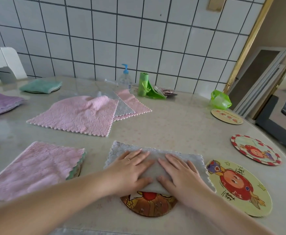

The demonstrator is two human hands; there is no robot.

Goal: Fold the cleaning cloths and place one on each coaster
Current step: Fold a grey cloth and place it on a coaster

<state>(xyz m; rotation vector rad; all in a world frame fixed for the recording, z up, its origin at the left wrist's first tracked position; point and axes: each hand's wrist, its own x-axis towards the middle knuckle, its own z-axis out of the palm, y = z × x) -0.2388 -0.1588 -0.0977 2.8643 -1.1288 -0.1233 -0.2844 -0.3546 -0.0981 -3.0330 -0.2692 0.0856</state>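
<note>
At the far left edge lies a folded purple cloth [0,103], and beyond it a folded teal cloth [41,86] sits on a round coaster whose rim just shows beneath. Nearer, on the left, a folded pink cloth [35,168] covers a wooden coaster [77,172]; only a sliver of that coaster peeks out at the cloth's right edge, under a green layer.

Farther back, centre-left, an unfolded pink cloth [77,114] lies spread on the table [172,126], overlapping a grey cloth [122,108] and a second pink cloth [132,102] behind it. Against the tiled wall stand a pump bottle with a blue top [125,78] and a roll of green bags [144,84].

In the near centre, the grey cleaning cloth [121,150] lies folded, its near edge resting over the far half of an orange cartoon coaster [149,206]. The left hand [130,170] presses flat on it, fingers straight and slightly spread, thumb at the near edge. The right hand [181,173] lies flat just beside it, fingers straight and close together, thumb almost touching the left thumb.

To the right, touching the cloth's edge, is a yellow coaster with a red character [240,187]; farther away a red-rimmed coaster [256,150], then a pale coaster [227,116] near a green plastic bag [221,99].
</note>
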